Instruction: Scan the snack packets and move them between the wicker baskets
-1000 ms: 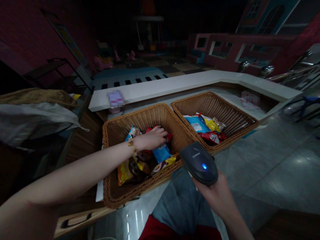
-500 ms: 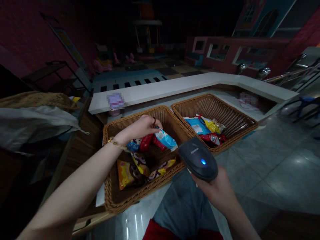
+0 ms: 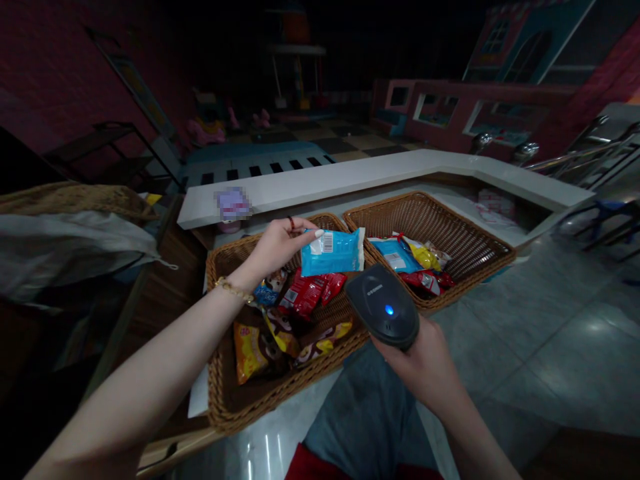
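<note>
My left hand [image 3: 286, 244] pinches a light-blue snack packet [image 3: 334, 253] by its left end, holding it above the left wicker basket [image 3: 220, 407]. The packet's barcode label faces up. A black barcode scanner [image 3: 383, 303] with a lit blue light is gripped in my right hand [image 3: 425, 363], its head close to the packet's lower right side. Inside the left basket lie red snack packets [image 3: 303, 293], a blue packet [image 3: 270, 288] and several yellow-and-brown packets [image 3: 255, 350]. The right wicker basket [image 3: 475, 233] holds blue [image 3: 397, 257], yellow and red packets.
A white counter ledge [image 3: 320, 183] runs behind the baskets, with a blurred purple item [image 3: 233, 203] on it. White sacking [image 3: 75, 253] lies to the left. My knees [image 3: 370, 407] are below the baskets. Metal railings [image 3: 590, 150] stand at right.
My left hand has lifted the light-blue packet and turned its barcode label upward. The scanner in my right hand has shifted slightly left and up. More of the red packets shows now.
</note>
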